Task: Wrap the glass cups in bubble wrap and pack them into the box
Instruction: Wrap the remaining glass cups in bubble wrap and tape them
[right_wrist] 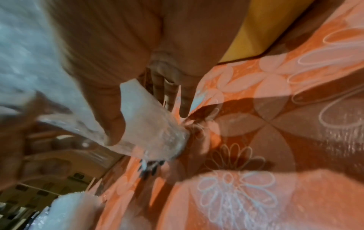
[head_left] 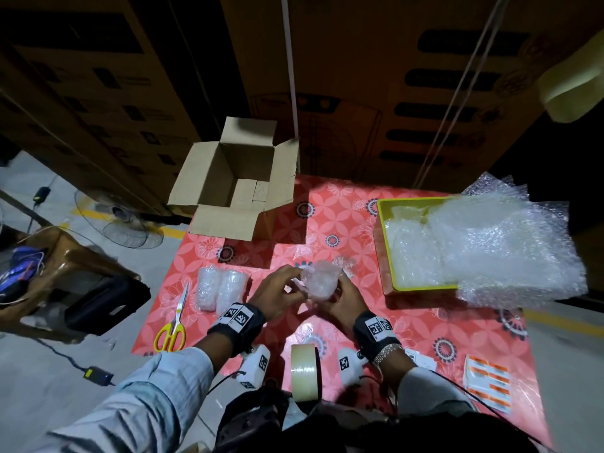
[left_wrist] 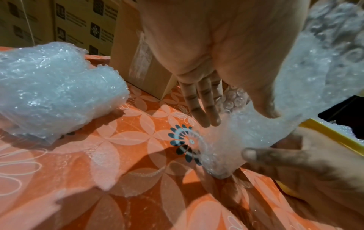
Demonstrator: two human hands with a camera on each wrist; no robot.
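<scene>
Both hands hold a bubble-wrapped glass cup (head_left: 322, 282) just above the red flowered tablecloth (head_left: 408, 322). My left hand (head_left: 287, 284) pinches the wrap from the left, its thumb (left_wrist: 263, 101) on the wrap and its fingers (left_wrist: 202, 105) behind it. From the right, my right hand (head_left: 340, 291) grips the cup (right_wrist: 155, 127), with its thumb (right_wrist: 116, 123) across it. Loose wrap sticks out above the cup (left_wrist: 222, 152). Two wrapped cups (head_left: 222, 289) lie side by side to the left (left_wrist: 59, 88). The open cardboard box (head_left: 235, 178) stands at the table's far left corner.
A yellow tray (head_left: 382, 243) heaped with bubble wrap sheets (head_left: 490, 243) sits at the right. Yellow-handled scissors (head_left: 175, 322) lie near the left edge. A tape roll (head_left: 304, 364) stands at the near edge. Printed cards (head_left: 487, 384) lie at the near right.
</scene>
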